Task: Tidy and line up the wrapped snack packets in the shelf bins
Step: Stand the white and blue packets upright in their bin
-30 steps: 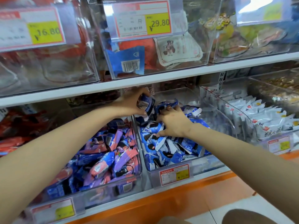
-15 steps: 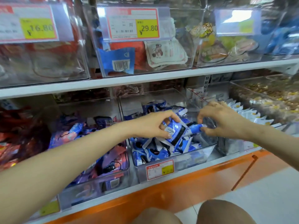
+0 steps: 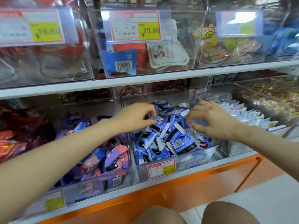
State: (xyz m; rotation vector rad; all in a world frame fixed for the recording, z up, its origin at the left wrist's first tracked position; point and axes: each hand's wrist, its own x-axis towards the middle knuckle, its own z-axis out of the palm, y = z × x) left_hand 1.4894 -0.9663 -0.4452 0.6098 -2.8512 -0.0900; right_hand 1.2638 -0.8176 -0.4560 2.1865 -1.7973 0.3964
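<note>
The blue packets (image 3: 169, 139) lie heaped in the middle bin (image 3: 199, 157). Above that bin, one packet's edge is pinched by the left hand (image 3: 137, 117), probably for straightening. Whether anything is gripped by the curled right hand (image 3: 212, 122) cannot be told.

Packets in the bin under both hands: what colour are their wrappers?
The packets are blue and white, best seen in head view.
</note>
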